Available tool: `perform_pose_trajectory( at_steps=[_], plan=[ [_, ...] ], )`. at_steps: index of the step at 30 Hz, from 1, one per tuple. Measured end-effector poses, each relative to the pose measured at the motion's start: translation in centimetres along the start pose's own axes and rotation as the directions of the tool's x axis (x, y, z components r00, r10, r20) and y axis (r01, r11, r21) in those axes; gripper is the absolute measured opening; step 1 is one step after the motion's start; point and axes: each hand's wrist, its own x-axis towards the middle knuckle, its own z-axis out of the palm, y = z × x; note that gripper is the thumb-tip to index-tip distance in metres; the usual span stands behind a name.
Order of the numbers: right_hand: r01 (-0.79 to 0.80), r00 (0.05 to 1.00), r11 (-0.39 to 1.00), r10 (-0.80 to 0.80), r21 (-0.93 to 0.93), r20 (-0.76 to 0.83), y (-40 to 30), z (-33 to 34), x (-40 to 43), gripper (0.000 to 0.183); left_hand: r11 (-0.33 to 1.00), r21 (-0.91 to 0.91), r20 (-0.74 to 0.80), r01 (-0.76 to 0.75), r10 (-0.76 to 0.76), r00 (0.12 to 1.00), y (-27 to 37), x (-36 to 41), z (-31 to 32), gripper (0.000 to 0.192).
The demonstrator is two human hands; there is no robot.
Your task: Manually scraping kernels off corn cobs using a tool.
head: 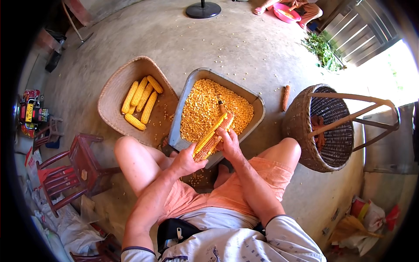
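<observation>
A partly shelled corn cob [209, 137] lies aslant over the kernels, yellow rows still on one side and bare reddish cob on the other. My left hand [187, 161] grips its lower end. Against its right side are the fingers of my right hand [231, 144], whose fingertips are partly hidden. Beneath both hands stands a grey bin [180, 122] holding a thick layer of loose yellow corn kernels [203, 106]. On these kernels rests a pointed tool with a wooden handle [222, 108], its lower part hidden by the cob.
Left of the bin, a woven basket [109, 88] contains several full corn ears [140, 95]. A tilted wicker basket [296, 131] with bare cobs stands right, near a loose cob [285, 98]. A wooden chair [83, 160] is at left. Far off, a person holds a pink basin [282, 14].
</observation>
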Motion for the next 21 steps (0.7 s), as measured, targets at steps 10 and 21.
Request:
perform_pose_trajectory(
  at_steps=[10,21],
  plan=[
    [-0.048,0.999,0.977,0.051,-0.208,0.009,1.2,0.1,0.7,0.035,0.968,0.238,-0.024,0.084,-0.081,0.996,1.4,0.3,0.6,0.068],
    [0.043,0.997,0.994,-0.037,-0.096,0.064,1.2,0.3,0.0,0.043,0.981,0.155,-0.026,0.113,-0.110,0.994,1.6,0.7,0.4,0.061]
  ],
)
